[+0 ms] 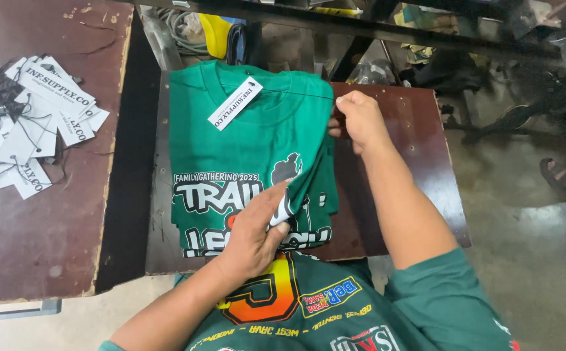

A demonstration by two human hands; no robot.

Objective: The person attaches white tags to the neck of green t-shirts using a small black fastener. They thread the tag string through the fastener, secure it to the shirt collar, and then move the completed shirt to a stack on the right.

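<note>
A folded green T-shirt (pixel 244 140) with white and black print lies on a small dark brown table (pixel 413 162). A white paper hang tag (pixel 234 103) hangs at its collar. My left hand (pixel 257 227) pinches the shirt's folded right edge near the lower print. My right hand (pixel 359 120) grips the same edge higher up, by the shoulder. The edge is lifted a little between both hands.
A larger brown table (pixel 42 227) on the left holds a pile of white hang tags (pixel 36 117) with black strings. A dark gap separates the two tables. Cluttered shelving, a yellow object (pixel 214 32) and cables sit behind; concrete floor lies to the right.
</note>
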